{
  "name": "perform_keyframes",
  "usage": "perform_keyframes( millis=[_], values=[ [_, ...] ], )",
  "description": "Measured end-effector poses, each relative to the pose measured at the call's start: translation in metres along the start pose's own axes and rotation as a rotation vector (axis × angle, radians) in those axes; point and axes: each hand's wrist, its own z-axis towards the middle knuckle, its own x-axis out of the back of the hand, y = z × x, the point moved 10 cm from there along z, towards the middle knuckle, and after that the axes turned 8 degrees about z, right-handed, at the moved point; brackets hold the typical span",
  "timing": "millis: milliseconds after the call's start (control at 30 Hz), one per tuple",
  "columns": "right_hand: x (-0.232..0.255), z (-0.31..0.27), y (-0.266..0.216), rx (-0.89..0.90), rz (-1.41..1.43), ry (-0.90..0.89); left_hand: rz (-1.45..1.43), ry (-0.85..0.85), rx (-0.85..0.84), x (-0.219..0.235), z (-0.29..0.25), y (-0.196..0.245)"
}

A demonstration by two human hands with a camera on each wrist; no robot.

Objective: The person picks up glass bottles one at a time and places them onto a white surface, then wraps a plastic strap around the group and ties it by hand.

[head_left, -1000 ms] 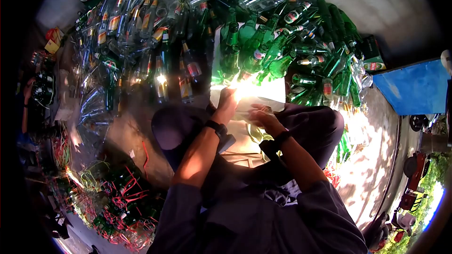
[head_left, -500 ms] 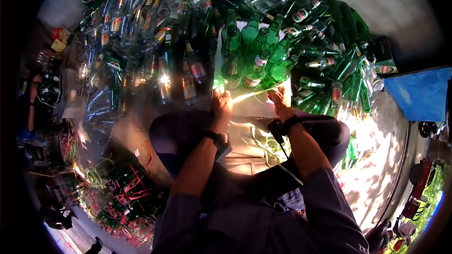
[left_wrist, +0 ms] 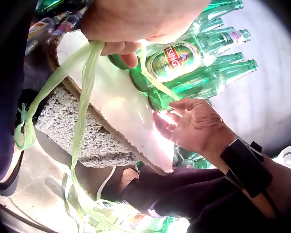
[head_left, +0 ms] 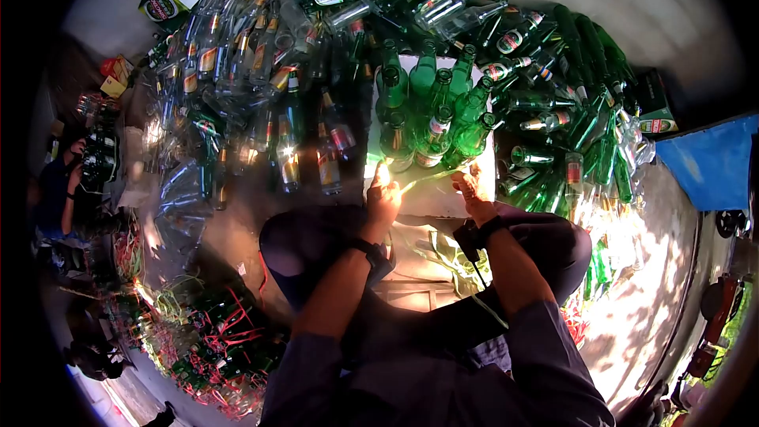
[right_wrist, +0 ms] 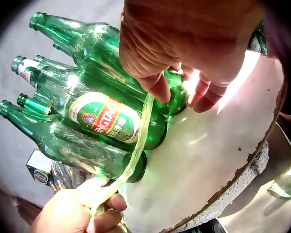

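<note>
A group of green beer bottles (head_left: pixel 433 130) stands upright on a white board (head_left: pixel 431 204), their front labels facing me. A pale green plastic strap (right_wrist: pixel 136 155) runs across the front of the group, low near the bottle bases. My left hand (head_left: pixel 383 202) grips the strap at the front left corner, with loose tails hanging below it in the left wrist view. At the front right bottle, my right hand (head_left: pixel 476 194) pinches the strap between thumb and fingers, fingertips right by the glass (right_wrist: pixel 177 99). The strap behind the bottles is hidden.
The board lies on a rough grey block (left_wrist: pixel 89 128) between my bent knees. Loose bottles (head_left: pixel 237 47) are heaped on the left, back and right. More pale strap (left_wrist: pixel 102 216) lies below the board. A blue panel (head_left: pixel 711 162) stands at right; another person (head_left: pixel 59 190) sits far left.
My hands were close together before the bottles, then spread apart, drawing the strap across the group's front. Since half a second ago they have barely shifted; the head view has tilted slightly.
</note>
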Motion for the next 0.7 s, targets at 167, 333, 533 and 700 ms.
perform_keyframes(
  millis=[167, 333, 533, 700],
  values=[
    [0.002, -0.008, 0.015, -0.056, 0.147, 0.035, 0.111, 0.044, -0.026, 0.018, -0.002, 0.016],
    [0.023, 0.001, -0.011, -0.276, 0.27, 0.391, -0.173, 0.229, -0.149, 0.01, 0.03, -0.038],
    [0.042, 0.013, -0.013, -0.288, 0.458, 0.438, 0.06, 0.21, -0.044, 0.018, 0.096, -0.059],
    [0.046, 0.049, -0.019, -0.258, 0.521, 0.438, -0.717, 0.048, -0.034, 0.007, 0.137, -0.043]
  ],
)
